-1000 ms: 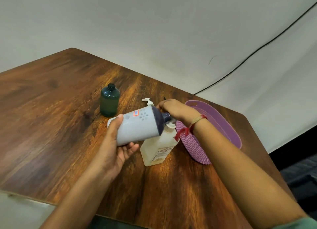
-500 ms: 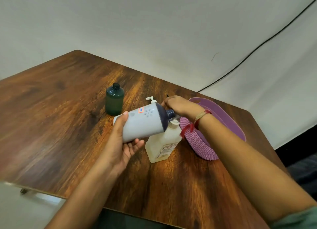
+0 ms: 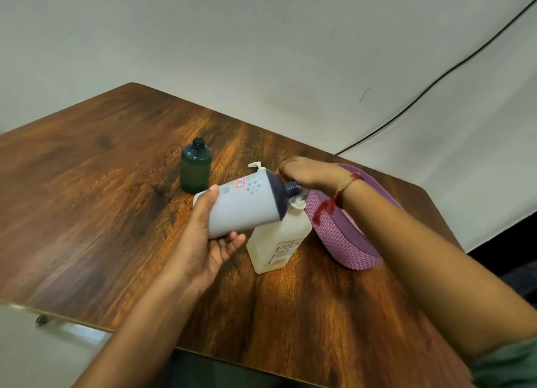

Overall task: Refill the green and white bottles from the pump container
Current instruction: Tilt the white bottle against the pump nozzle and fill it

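Table (image 3: 96, 201): a brown wood-grain top, on which the pump container is stood.
Green bottle (image 3: 195, 169): stood upright and uncapped, set left of and behind the pump container, well apart from it.
Left hand (image 3: 209, 242): held just left of the pump container; the base end of the white bottle is clasped, thumb on top and fingers underneath.
White bottle (image 3: 247, 207): held in the air, tipped on its side, with its dark neck pointed right, directly above the pump container's top.
Pump container (image 3: 279, 242): a pale, labelled bottle stood on the table; its white spout is seen behind the white bottle.
Right hand (image 3: 308, 175): laid over the pump container's top and the white bottle's neck; what is gripped cannot be told.
Purple basket (image 3: 343, 236): placed just right of the pump container.
Black cable (image 3: 436, 82): run along the wall, far behind and right of the pump container.
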